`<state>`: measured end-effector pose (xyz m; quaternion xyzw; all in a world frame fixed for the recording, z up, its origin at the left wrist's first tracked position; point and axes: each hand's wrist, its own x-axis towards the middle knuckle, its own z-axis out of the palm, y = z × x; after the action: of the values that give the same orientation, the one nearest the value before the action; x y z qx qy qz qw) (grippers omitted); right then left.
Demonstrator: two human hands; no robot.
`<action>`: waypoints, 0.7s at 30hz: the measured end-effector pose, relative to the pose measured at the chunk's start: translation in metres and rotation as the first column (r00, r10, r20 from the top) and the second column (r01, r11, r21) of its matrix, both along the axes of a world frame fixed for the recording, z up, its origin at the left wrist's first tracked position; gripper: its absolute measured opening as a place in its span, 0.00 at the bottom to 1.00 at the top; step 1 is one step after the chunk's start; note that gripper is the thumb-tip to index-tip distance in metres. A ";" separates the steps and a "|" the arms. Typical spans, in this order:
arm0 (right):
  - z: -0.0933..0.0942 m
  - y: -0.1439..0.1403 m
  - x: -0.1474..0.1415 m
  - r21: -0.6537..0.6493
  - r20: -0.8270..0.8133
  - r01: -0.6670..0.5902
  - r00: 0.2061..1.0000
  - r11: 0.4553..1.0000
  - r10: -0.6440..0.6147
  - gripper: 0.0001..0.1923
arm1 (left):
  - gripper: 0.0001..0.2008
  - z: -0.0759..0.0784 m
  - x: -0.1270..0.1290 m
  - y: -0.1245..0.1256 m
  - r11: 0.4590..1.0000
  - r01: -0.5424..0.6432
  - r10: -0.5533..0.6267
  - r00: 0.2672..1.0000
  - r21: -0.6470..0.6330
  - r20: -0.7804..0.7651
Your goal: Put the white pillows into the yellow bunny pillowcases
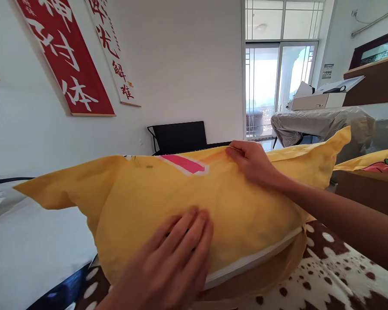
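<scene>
A plump pillow in a yellow pillowcase [142,198] with a pink and white patch lies across the middle of the view. A white strip of the inner pillow [261,256] shows at the case's open lower right edge. My left hand [177,254] rests flat on the near side of the pillow, fingers together. My right hand [255,163] reaches over the top and pinches the fabric at the far upper edge.
A brown and white spotted cover [336,275] lies under the pillow at the lower right. White bedding [26,241] is at left. A second yellow pillow [381,163] sits at the right edge. Behind are a black chair [181,135], a plastic-covered table [317,122] and red wall banners [67,56].
</scene>
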<state>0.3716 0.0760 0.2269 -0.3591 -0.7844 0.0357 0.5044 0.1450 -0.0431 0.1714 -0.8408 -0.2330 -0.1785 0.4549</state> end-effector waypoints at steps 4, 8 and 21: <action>0.010 -0.009 -0.007 0.078 -0.136 -0.060 0.988 0.995 0.070 0.13 | 0.34 -0.024 0.021 0.033 0.989 -0.130 0.135 0.988 -0.069 0.073; 0.005 -0.014 -0.011 0.244 -0.013 -0.103 0.994 0.964 0.110 0.11 | 0.38 -0.022 0.027 0.077 0.985 -0.142 0.154 0.980 -0.101 0.123; -0.028 0.036 0.028 0.493 0.394 0.195 0.819 0.848 -0.417 0.15 | 0.13 -0.061 -0.057 0.101 0.983 0.004 -0.072 0.930 0.186 0.361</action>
<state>0.4000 0.1122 0.1991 -0.3602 -0.8033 -0.3135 0.3559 0.0882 0.0579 0.1103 -0.7520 -0.2801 -0.3613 0.4749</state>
